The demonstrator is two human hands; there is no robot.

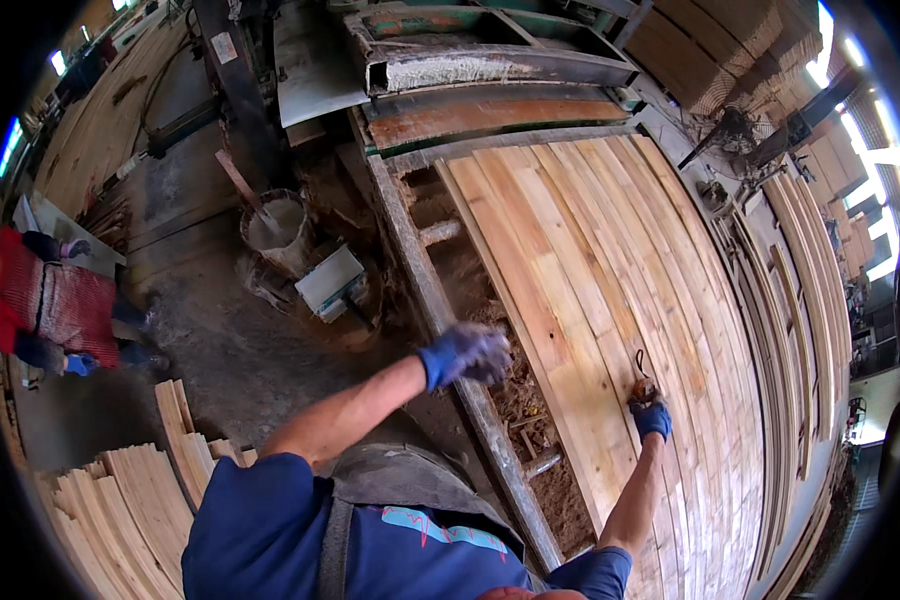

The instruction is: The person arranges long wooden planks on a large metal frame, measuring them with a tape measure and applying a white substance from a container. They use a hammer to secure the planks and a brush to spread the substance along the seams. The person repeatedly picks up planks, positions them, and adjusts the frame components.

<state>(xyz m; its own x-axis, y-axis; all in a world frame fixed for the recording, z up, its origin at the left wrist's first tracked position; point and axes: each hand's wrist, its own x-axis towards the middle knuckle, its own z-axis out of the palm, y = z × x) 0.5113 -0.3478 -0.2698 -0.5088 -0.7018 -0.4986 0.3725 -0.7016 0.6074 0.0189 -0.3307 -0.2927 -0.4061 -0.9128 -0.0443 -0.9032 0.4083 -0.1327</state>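
Wide boards (pixel 590 290) lie edge to edge as a panel on a metal frame. My right hand (pixel 651 413), in a blue glove, is closed round a small orange-brown tool (pixel 645 388) with a black cord loop, low over the panel's middle; its exact kind is unclear. My left hand (pixel 470 353), in a blue and purplish glove, is above the frame's left rail (pixel 410 240), left of the panel's edge. Motion smears its fingers, and nothing shows clearly in it.
Left of the frame stand a bucket (pixel 278 235) with a stick in it and a pale box (pixel 330 280). Planks (pixel 130 510) are stacked at the lower left, others (pixel 795 330) at the right. A co-worker (pixel 55 300) in red stands at the far left. Machinery (pixel 500 70) spans the far end.
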